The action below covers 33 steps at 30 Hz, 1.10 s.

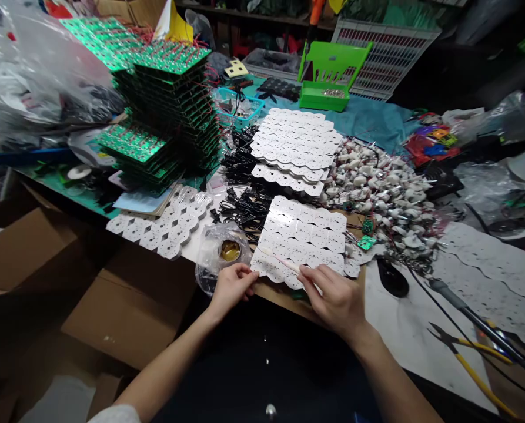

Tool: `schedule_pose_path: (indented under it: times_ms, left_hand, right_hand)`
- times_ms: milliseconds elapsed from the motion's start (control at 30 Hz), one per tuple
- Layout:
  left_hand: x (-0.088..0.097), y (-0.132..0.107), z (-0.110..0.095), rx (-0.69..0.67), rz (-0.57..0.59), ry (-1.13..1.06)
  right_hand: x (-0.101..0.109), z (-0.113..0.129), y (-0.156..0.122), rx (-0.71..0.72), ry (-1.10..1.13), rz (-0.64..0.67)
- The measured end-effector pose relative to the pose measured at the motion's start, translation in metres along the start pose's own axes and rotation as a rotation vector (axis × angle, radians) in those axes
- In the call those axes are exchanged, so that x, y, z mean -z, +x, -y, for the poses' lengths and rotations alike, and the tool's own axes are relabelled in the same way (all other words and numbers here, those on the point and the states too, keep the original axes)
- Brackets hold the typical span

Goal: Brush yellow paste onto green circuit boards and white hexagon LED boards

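A white circuit board panel [304,229] with scalloped edges and rows of small marks lies flat at the table's front edge. At its near left corner my left hand [234,285] is closed, thumb and fingers pinching the panel's edge. My right hand [333,294] grips a slim white and pinkish brush [284,262], shaped like a toothbrush, over the panel's near part. The brush's far end points left; whether it touches the surface I cannot tell. Left of the panel, a round tin [230,251] with amber-yellow contents sits in clear plastic wrap.
Behind are stacked white panels [295,138], black cables [240,208] and a heap of white wired parts [381,194]. Tall green circuit board stacks [174,106] stand left. Yellow-handled cutters [469,358] and a soldering iron [451,294] lie right. Cardboard boxes [125,299] stand below left.
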<state>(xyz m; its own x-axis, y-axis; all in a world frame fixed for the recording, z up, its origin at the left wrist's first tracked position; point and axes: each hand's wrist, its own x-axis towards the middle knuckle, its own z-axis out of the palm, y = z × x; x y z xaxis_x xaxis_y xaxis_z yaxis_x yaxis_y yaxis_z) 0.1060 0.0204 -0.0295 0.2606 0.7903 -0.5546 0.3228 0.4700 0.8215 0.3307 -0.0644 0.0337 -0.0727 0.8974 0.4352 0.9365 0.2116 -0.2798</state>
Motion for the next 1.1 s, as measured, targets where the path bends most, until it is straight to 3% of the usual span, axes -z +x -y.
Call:
schedule_pose_path:
  times_ms: [133, 267, 433, 667, 933, 1100]
  left_hand:
    - [0.0, 0.003, -0.001, 0.03, 0.027, -0.068]
    - [-0.001, 0.004, -0.002, 0.019, 0.028, -0.08]
    - [0.0, 0.003, -0.003, 0.009, 0.022, -0.067]
    - [0.001, 0.0, -0.006, 0.006, 0.032, -0.035]
    - [0.0, -0.001, -0.01, -0.007, 0.019, -0.031]
    - [0.0, -0.001, -0.013, 0.009, 0.015, -0.023]
  right_hand:
    - [0.013, -0.003, -0.018, -0.003, 0.049, 0.079]
    - [0.007, -0.002, -0.024, 0.018, -0.043, 0.139]
    - [0.006, -0.008, -0.019, -0.048, -0.114, 0.049]
    - [0.039, -0.008, -0.048, -0.071, -0.024, 0.083]
    - [0.026, -0.012, -0.049, -0.104, -0.172, 0.037]
    - [0.046, -0.012, -0.066, -0.156, -0.091, 0.009]
